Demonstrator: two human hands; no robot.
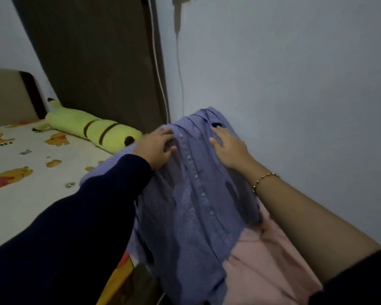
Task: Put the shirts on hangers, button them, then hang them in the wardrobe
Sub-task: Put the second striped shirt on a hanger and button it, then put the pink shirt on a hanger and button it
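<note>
Leans in over a blue striped shirt, spread front-up between the bed and the pale wall, with a row of buttons running down the middle. With the left hand, dark sleeve down to the wrist, grips a bunch of cloth just left of the top buttons with curled fingers. With the right hand, presses flat on the other side near the collar, with straight, spread fingers and nothing held. Wears a beaded gold bracelet on that bare wrist. Under the shirt's lower right and touching it, a pink garment. Over on the left, a cartoon-print bed sheet and, along a dark brown panel, a yellow-green plush toy with dark stripes.
</note>
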